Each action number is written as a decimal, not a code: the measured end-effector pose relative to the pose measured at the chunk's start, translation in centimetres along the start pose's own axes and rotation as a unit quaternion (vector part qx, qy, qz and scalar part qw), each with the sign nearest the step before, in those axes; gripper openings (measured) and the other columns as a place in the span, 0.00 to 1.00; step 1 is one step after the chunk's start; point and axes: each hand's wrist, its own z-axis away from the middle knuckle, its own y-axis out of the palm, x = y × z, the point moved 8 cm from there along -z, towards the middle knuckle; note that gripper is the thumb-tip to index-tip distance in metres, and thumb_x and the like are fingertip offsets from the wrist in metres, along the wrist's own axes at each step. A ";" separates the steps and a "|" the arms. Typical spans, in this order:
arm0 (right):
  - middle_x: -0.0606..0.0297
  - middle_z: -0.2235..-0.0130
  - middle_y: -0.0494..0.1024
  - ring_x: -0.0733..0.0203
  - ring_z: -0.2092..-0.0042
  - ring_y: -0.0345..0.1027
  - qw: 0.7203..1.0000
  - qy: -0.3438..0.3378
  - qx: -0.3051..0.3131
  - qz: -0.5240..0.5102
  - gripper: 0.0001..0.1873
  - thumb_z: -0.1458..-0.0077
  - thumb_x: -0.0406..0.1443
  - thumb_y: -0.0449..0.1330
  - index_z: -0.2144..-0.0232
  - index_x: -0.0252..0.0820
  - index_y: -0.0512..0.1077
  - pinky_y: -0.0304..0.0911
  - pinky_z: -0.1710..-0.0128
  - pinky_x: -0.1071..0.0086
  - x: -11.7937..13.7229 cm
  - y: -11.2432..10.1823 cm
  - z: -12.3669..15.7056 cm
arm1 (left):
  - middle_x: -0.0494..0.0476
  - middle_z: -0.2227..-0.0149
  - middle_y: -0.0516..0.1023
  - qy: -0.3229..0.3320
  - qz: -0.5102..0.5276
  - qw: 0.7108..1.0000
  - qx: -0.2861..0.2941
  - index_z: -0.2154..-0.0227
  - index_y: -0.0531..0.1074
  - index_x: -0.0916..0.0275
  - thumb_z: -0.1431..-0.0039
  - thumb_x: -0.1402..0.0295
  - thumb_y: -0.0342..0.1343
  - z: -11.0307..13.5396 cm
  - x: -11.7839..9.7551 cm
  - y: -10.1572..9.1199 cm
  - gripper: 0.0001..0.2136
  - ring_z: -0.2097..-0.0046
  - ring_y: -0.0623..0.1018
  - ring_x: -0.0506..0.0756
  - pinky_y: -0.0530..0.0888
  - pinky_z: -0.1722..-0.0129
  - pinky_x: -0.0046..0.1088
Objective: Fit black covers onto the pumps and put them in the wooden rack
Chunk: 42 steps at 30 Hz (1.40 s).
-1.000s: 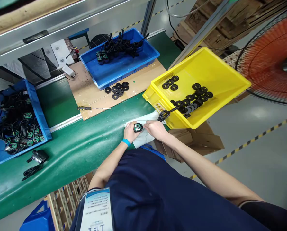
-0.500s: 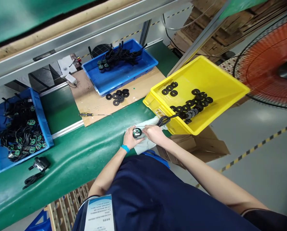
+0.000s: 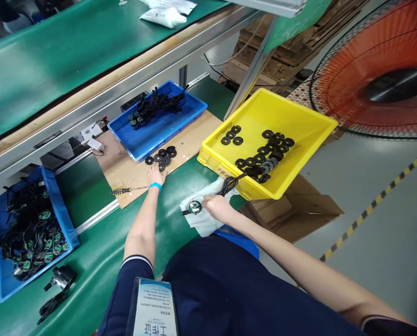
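Note:
My left hand (image 3: 157,175) reaches to the cardboard's front edge, its fingers closed at a black ring (image 3: 162,166) beside a small pile of similar rings (image 3: 163,155). Over a pale cloth (image 3: 208,224), my right hand (image 3: 218,208) is closed, fingertips pinching at the edge of a round black part with a green circuit board (image 3: 194,207). That part faces up, with a short black stub at its left. A looped black cable (image 3: 229,185) runs from beside the right hand to the yellow bin's edge. My right fingertips are partly hidden.
A yellow bin (image 3: 308,119) with black rings stands at right, near a large fan (image 3: 379,88). Blue trays of cabled boards stand at the back (image 3: 194,114) and left (image 3: 50,186). A screwdriver (image 3: 124,191) lies on the cardboard (image 3: 112,163); a metal device (image 3: 63,277) lies front left.
My left hand has let go of the round circuit-board part and moved left and away from me to the black rings. My right hand stays by the part. The camera view has shifted.

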 end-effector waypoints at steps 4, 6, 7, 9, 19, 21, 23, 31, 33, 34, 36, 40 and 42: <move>0.52 0.63 0.79 0.53 0.63 0.72 1.000 0.003 0.008 -0.004 0.15 0.37 0.29 0.51 0.66 0.35 0.78 0.60 0.63 0.64 -0.4 0.3 0.0 | 0.71 0.41 0.70 -0.014 -0.013 0.999 0.026 0.45 0.67 0.63 0.43 0.68 0.61 -0.8 0.0 1.1 0.22 0.38 0.65 0.69 0.63 0.39 0.50; 0.52 0.62 0.79 0.54 0.63 0.72 1.000 0.004 0.011 -0.004 0.16 0.36 0.29 0.51 0.66 0.36 0.78 0.60 0.64 0.64 -0.4 0.3 0.1 | 0.71 0.43 0.71 -0.022 -0.014 0.999 0.030 0.47 0.68 0.64 0.42 0.68 0.60 -0.7 0.2 1.1 0.20 0.38 0.66 0.68 0.62 0.39 0.49; 0.52 0.62 0.79 0.54 0.62 0.72 1.000 0.005 0.012 -0.004 0.16 0.36 0.29 0.50 0.66 0.36 0.78 0.59 0.64 0.65 -0.4 0.3 0.1 | 0.71 0.44 0.71 -0.025 -0.013 0.999 0.031 0.48 0.69 0.64 0.42 0.68 0.60 -0.4 0.3 1.1 0.19 0.39 0.66 0.67 0.63 0.38 0.48; 0.52 0.62 0.79 0.54 0.63 0.72 1.000 0.005 0.014 -0.003 0.16 0.35 0.30 0.50 0.66 0.35 0.78 0.59 0.64 0.65 -0.4 0.2 0.0 | 0.70 0.45 0.72 -0.034 -0.006 0.999 0.034 0.50 0.71 0.65 0.44 0.66 0.62 0.7 0.7 0.9 0.18 0.40 0.68 0.66 0.64 0.39 0.44; 0.51 0.62 0.80 0.55 0.61 0.72 1.000 0.001 0.025 -0.004 0.16 0.34 0.30 0.51 0.66 0.32 0.78 0.57 0.64 0.67 -0.3 0.1 -0.3 | 0.59 0.71 0.81 -0.226 0.045 0.972 0.056 0.69 0.76 0.62 0.35 0.53 0.46 18.2 8.3 0.2 0.21 0.67 0.81 0.59 0.75 0.66 0.32; 0.52 0.62 0.79 0.55 0.61 0.72 1.000 -0.002 0.029 0.001 0.16 0.34 0.31 0.51 0.66 0.32 0.78 0.57 0.65 0.67 -0.3 0.2 -0.3 | 0.58 0.76 0.79 -0.272 0.043 0.959 0.062 0.76 0.74 0.61 0.34 0.51 0.42 20.6 10.2 0.1 0.24 0.72 0.80 0.58 0.73 0.70 0.32; 0.52 0.62 0.79 0.55 0.61 0.72 1.000 -0.006 0.028 0.004 0.16 0.34 0.31 0.51 0.66 0.32 0.78 0.56 0.65 0.67 -0.2 0.2 -0.3 | 0.57 0.79 0.78 -0.304 0.037 0.950 0.066 0.80 0.72 0.60 0.34 0.50 0.41 22.0 11.8 -0.1 0.26 0.75 0.79 0.58 0.73 0.70 0.32; 0.51 0.65 0.79 0.54 0.63 0.72 1.000 -0.018 0.005 0.003 0.17 0.34 0.31 0.51 0.67 0.32 0.78 0.56 0.65 0.66 0.0 0.4 0.0 | 0.72 0.57 0.78 -0.259 -0.049 0.965 0.005 0.61 0.76 0.63 0.39 0.48 0.53 24.0 11.9 -3.6 0.22 0.50 0.78 0.71 0.74 0.52 0.47; 0.51 0.65 0.78 0.54 0.64 0.72 1.000 -0.018 0.002 0.002 0.17 0.34 0.31 0.51 0.67 0.32 0.78 0.56 0.66 0.65 0.0 0.6 0.0 | 0.71 0.45 0.72 -0.198 -0.047 0.979 -0.002 0.47 0.71 0.63 0.42 0.51 0.59 24.0 10.7 -3.8 0.25 0.41 0.72 0.68 0.71 0.44 0.46; 0.51 0.65 0.78 0.54 0.64 0.72 1.000 -0.018 0.002 0.001 0.17 0.34 0.31 0.51 0.67 0.32 0.78 0.56 0.66 0.65 0.0 0.6 0.0 | 0.69 0.42 0.69 -0.167 -0.040 0.985 0.003 0.43 0.68 0.61 0.44 0.53 0.62 23.8 10.1 -3.7 0.29 0.39 0.70 0.67 0.70 0.41 0.45; 0.51 0.65 0.78 0.55 0.63 0.72 1.000 -0.017 0.001 0.001 0.17 0.33 0.31 0.50 0.67 0.32 0.78 0.56 0.65 0.65 0.1 0.5 0.1 | 0.66 0.40 0.67 -0.117 -0.022 0.993 0.018 0.40 0.65 0.59 0.46 0.60 0.64 23.3 9.4 -3.3 0.31 0.38 0.69 0.64 0.68 0.39 0.43; 0.52 0.63 0.79 0.56 0.61 0.71 1.000 -0.013 0.004 0.000 0.17 0.33 0.31 0.50 0.67 0.32 0.78 0.56 0.64 0.66 0.1 0.3 0.1 | 0.60 0.48 0.72 -0.070 0.014 0.997 0.030 0.45 0.70 0.56 0.45 0.69 0.63 22.0 9.4 -3.4 0.24 0.46 0.76 0.61 0.74 0.44 0.41; 0.53 0.63 0.79 0.56 0.61 0.71 1.000 -0.011 0.007 -0.001 0.15 0.34 0.31 0.52 0.66 0.32 0.78 0.55 0.64 0.67 0.0 0.3 0.1 | 0.60 0.52 0.72 -0.068 0.027 0.997 0.015 0.47 0.71 0.58 0.46 0.69 0.63 21.6 8.9 -4.0 0.21 0.54 0.78 0.59 0.77 0.51 0.40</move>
